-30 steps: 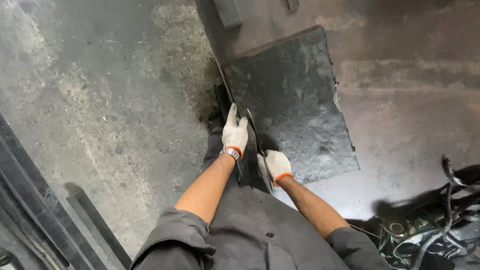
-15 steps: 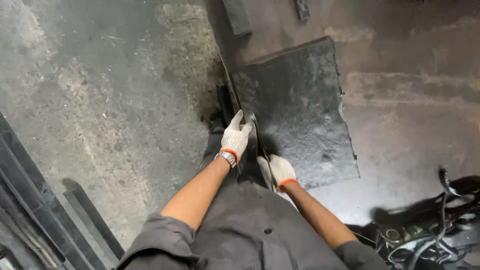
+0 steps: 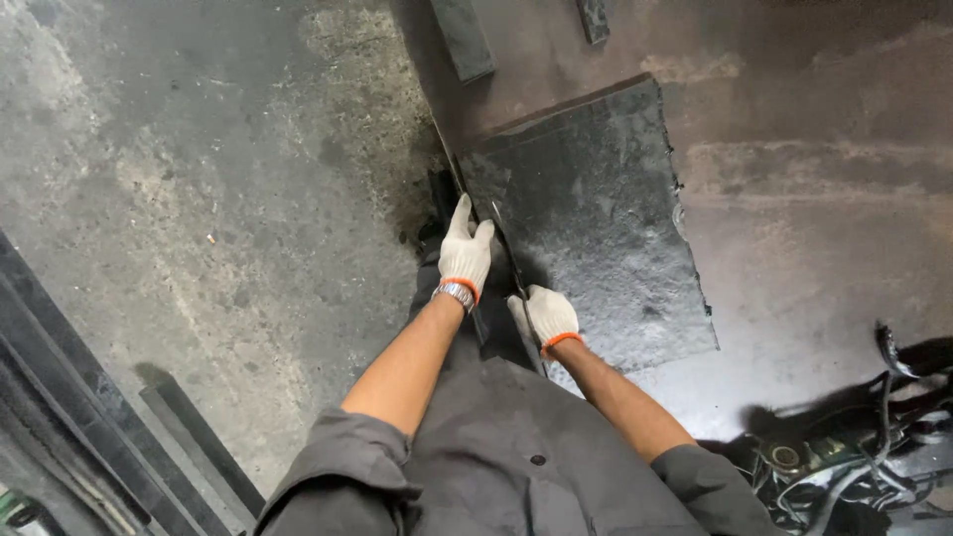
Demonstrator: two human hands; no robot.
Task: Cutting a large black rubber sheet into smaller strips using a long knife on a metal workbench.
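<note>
My left hand (image 3: 465, 250), in a white glove with an orange cuff and a wristwatch, lies along a thin dark metal strip (image 3: 449, 159). Its thumb is on one side of the strip and its fingers on the other. The strip runs along the left edge of a large dark metal plate (image 3: 596, 218) that lies flat on the floor. My right hand (image 3: 544, 316), gloved the same way, curls around the strip's near part at the plate's near-left corner. The two hands are about a hand's width apart. My grey shirt hides the strip's near end.
Two short dark metal bars (image 3: 462, 40) (image 3: 593, 18) lie on the floor beyond the plate. Long black beams (image 3: 89, 427) run across the bottom left. A tangle of cables and machine parts (image 3: 854, 457) sits at the bottom right. Rough concrete floor (image 3: 218, 199) spreads to the left.
Both hands keep their hold on the strip in nearly the same place. The view has tilted, so the plate sits lower in the frame and the far bars show.
</note>
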